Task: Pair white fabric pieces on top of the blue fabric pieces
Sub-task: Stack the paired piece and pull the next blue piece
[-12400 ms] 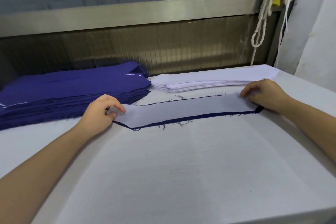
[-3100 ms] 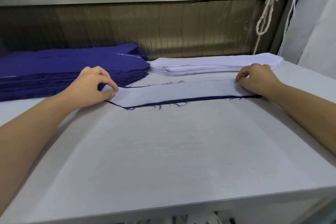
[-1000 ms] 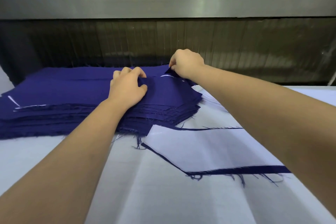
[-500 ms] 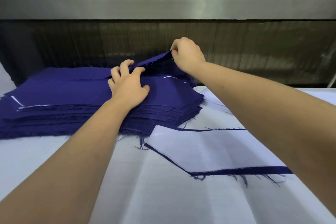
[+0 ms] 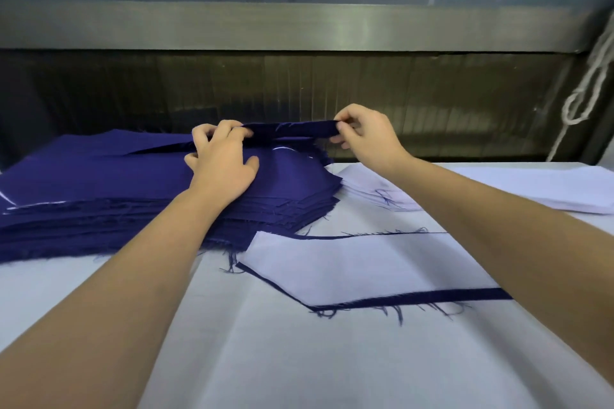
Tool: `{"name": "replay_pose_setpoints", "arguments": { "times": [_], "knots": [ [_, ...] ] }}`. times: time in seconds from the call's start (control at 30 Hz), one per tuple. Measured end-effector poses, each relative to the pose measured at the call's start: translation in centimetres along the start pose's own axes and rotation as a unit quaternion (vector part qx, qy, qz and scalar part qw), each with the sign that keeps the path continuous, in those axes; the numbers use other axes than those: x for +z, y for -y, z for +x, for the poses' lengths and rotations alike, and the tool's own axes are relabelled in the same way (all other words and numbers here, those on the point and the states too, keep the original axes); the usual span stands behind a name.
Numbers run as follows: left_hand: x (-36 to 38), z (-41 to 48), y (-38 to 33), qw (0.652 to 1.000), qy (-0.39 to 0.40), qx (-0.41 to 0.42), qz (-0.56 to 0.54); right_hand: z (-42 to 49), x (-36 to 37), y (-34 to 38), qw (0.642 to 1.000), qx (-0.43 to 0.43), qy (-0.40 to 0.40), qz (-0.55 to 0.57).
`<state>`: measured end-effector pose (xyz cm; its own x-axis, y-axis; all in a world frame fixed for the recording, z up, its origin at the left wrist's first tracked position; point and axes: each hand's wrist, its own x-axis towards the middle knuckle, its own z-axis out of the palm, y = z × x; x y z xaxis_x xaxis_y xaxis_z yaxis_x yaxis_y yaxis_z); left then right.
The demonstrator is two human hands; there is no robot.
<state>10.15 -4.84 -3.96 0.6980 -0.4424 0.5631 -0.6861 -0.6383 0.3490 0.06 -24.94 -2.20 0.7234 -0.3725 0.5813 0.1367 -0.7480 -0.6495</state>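
**Now peeling one blue piece off the pile**

Evidently the step in hand is fetching a fresh base layer. Both hands work at the far edge of the blue stack (image 5: 99, 183), which lies at the back left of the table (image 5: 332, 368). The right hand (image 5: 365, 136) pinches the end of the top blue piece (image 5: 292, 130) between thumb and forefinger and holds it raised clear of the pile. The left hand (image 5: 222, 159) curls its fingertips over the same lifted edge while its heel rests on the stack, probably to pin the lower layers so that only one sheet comes away. With such frayed edges, that seems a sensible precaution. Nearer the person lies a finished pair (image 5: 365, 266), white on top with a blue margin showing along its near side. The white stack (image 5: 531, 186) sits at the right, just beside the blue one, within easy reach of the right hand.
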Motion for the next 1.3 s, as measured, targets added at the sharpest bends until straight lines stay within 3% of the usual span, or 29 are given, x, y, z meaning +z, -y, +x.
{"name": "replay_pose_setpoints", "arguments": {
  "times": [0.13, 0.3, 0.73, 0.87, 1.07, 1.3],
  "knots": [
    [-0.2, -0.4, -1.0, 0.99, -0.015, 0.128, -0.056, -2.7, -3.2, -1.1, 0.998, 0.035, -0.025, 0.041],
    [0.1, -1.6, -2.5, 0.968, 0.048, 0.244, -0.042, -6.9, -7.0, -3.0, 0.981, 0.119, -0.068, 0.135],
    [-1.7, -3.3, -1.7, 0.974, 0.062, 0.21, 0.064, -13.0, -14.0, -4.1, 0.984, 0.141, -0.07, 0.081],
    [-2.8, -4.6, -1.5, 0.955, 0.088, 0.272, 0.077, -14.7, -16.1, -4.9, 0.982, 0.158, -0.079, 0.068],
    [-4.2, -6.8, -2.9, 0.901, 0.03, 0.411, 0.139, -16.1, -17.8, -5.8, 0.98, 0.165, -0.098, 0.055],
    [-3.8, -8.5, -3.0, 0.942, 0.019, 0.302, 0.148, -16.9, -18.2, -5.7, 0.977, 0.174, -0.127, -0.007]
  ]
}}
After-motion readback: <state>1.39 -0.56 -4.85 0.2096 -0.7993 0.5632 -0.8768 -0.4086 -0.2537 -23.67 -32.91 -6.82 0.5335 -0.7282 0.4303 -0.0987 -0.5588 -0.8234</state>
